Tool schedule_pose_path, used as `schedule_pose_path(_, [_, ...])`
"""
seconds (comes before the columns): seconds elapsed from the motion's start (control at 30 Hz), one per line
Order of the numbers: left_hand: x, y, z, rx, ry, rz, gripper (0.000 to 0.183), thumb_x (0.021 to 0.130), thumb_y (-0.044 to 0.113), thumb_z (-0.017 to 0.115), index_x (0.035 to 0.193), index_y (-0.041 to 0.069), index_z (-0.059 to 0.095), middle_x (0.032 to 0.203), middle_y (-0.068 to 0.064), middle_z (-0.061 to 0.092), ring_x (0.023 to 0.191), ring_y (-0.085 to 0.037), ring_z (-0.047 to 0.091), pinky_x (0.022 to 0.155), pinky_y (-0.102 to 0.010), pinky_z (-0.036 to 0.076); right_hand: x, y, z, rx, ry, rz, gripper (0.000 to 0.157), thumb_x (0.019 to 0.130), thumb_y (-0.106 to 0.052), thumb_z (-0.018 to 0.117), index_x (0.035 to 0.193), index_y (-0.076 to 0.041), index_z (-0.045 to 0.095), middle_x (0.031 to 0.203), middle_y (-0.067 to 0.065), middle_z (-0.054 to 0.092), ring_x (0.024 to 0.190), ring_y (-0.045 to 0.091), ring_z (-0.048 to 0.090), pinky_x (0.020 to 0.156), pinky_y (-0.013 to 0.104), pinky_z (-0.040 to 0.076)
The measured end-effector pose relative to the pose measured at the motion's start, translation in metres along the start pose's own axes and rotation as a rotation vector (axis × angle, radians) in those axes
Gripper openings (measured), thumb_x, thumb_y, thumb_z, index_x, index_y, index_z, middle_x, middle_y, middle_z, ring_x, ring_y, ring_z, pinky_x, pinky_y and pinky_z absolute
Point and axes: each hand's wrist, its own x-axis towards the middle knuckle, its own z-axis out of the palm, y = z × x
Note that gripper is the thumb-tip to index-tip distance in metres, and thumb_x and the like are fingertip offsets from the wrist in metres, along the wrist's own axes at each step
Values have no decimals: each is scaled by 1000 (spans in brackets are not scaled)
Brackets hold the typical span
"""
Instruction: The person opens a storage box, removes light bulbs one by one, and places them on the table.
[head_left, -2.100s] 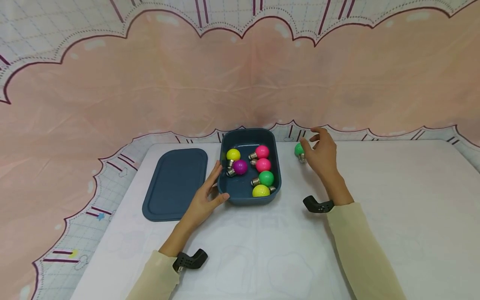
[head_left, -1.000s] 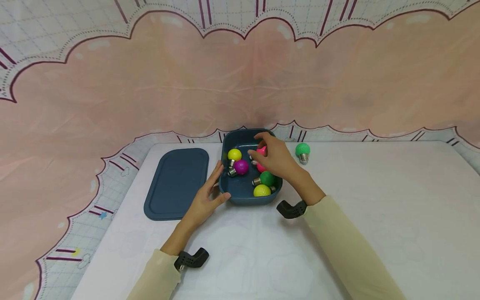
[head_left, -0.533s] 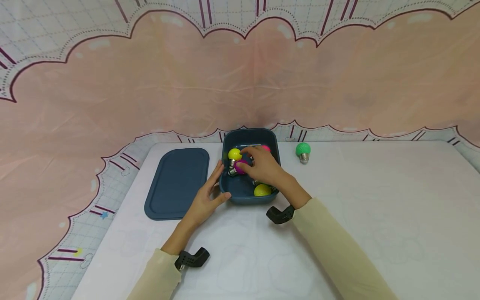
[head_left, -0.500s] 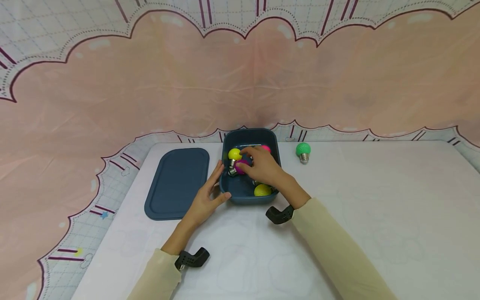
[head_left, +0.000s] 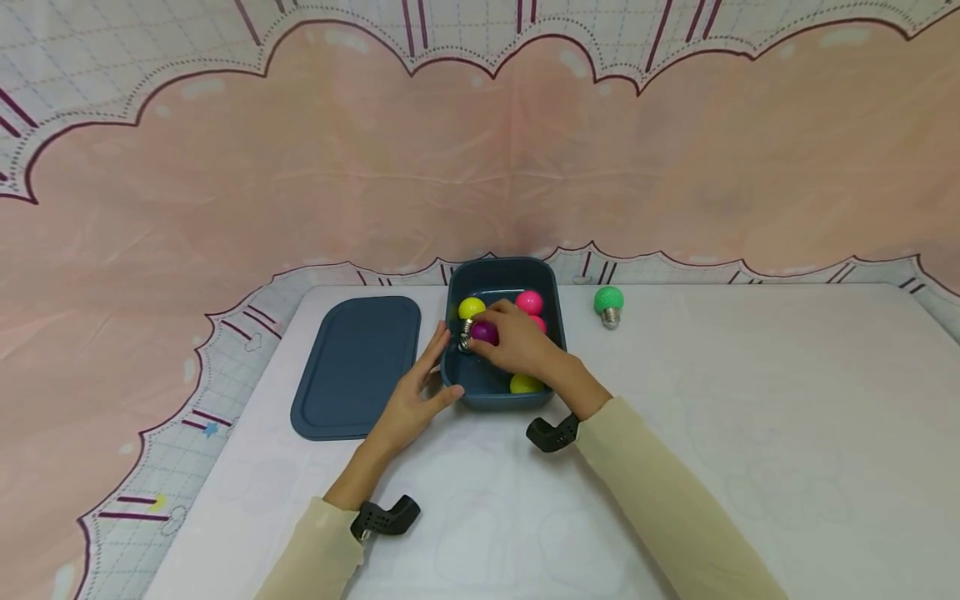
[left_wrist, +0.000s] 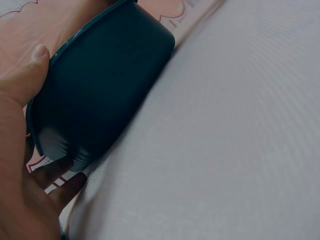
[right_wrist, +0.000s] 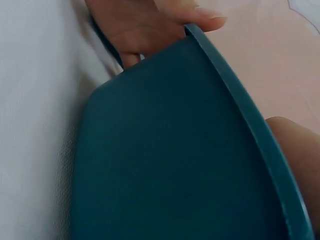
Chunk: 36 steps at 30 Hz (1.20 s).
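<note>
A dark blue plastic box (head_left: 480, 395) stands on the white table with several coloured light bulbs inside. My left hand (head_left: 405, 402) rests against its left side, fingers fairly straight, thumb at the near rim. In the left wrist view, the left hand (left_wrist: 25, 135) touches the outside of the wall. Inside the box, the thumb and forefinger of my right hand (head_left: 517, 337) close round a purple light bulb (head_left: 485, 332). A yellow bulb (head_left: 472, 308) lies just beyond it. Pink bulbs (head_left: 529, 302) and another yellow bulb (head_left: 527, 383) are partly covered by the right hand.
A dark blue flat lid (head_left: 356, 367) lies on the table left of the box. One green light bulb (head_left: 609, 305) lies to the right, screw base towards me. Behind the table hangs a peach and white patterned cloth (head_left: 480, 158).
My right hand has left the green bulb on the table, moved left into the box, and come down round the purple bulb. The left hand has stayed at the box's side.
</note>
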Motion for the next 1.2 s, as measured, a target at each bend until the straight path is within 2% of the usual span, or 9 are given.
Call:
schedule_pose_path(0.13, [0,0,0,-1,2,-8,74,91,1,62,152,5,20,159,-14,8,144,-28,14,107,-55,27,1,1,1,-25,-25,-21,50,91,-32,66,133,-6,57,132,15,49,115,29,53,90,45,49])
schedule_pose_path(0.27, [0,0,1,1,3,-4,73,92,1,62,152,5,20,159,-13,7,141,-34,20,106,-55,29,2,2,1,-45,-40,-34,48,91,-32,65,131,-6,58,132,15,49,118,29,50,94,47,46])
schedule_pose_path(0.37, [-1,0,1,2,3,5,73,92,0,61,152,4,20,159,-15,7,139,-39,23,105,-56,30,2,1,-1,-44,-42,-39,43,91,-32,65,127,-9,61,132,15,49,117,29,50,92,47,48])
schedule_pose_path(0.57, [0,0,1,0,5,10,73,91,-1,61,152,4,20,158,-16,7,140,-39,23,106,-55,30,1,2,-2,-28,-26,-48,32,90,-29,67,117,-12,65,127,15,53,113,28,52,88,44,50])
schedule_pose_path(0.73, [-1,1,1,5,2,-1,73,92,1,61,152,5,20,159,-15,7,140,-37,22,106,-54,30,2,4,-1,-1,-19,-52,26,87,-20,73,111,-12,68,121,14,54,112,27,51,89,42,50])
schedule_pose_path(0.87, [0,2,1,9,2,-7,73,92,1,61,152,5,20,159,-15,7,141,-34,20,106,-54,29,3,6,0,18,-12,-19,36,84,-15,75,118,-13,64,124,13,53,113,27,52,90,44,49])
schedule_pose_path(1.0, [0,2,1,9,3,-1,73,92,0,61,152,5,21,158,-15,7,141,-34,19,106,-55,29,4,7,-1,4,-16,28,51,83,-16,76,130,-11,56,127,14,54,113,28,54,91,45,49])
schedule_pose_path(1.2, [0,1,1,9,5,0,73,92,0,61,152,4,21,158,-15,8,141,-34,20,106,-54,30,4,8,-2,-52,-37,53,52,85,-21,75,133,-14,57,121,11,63,107,26,59,87,43,51])
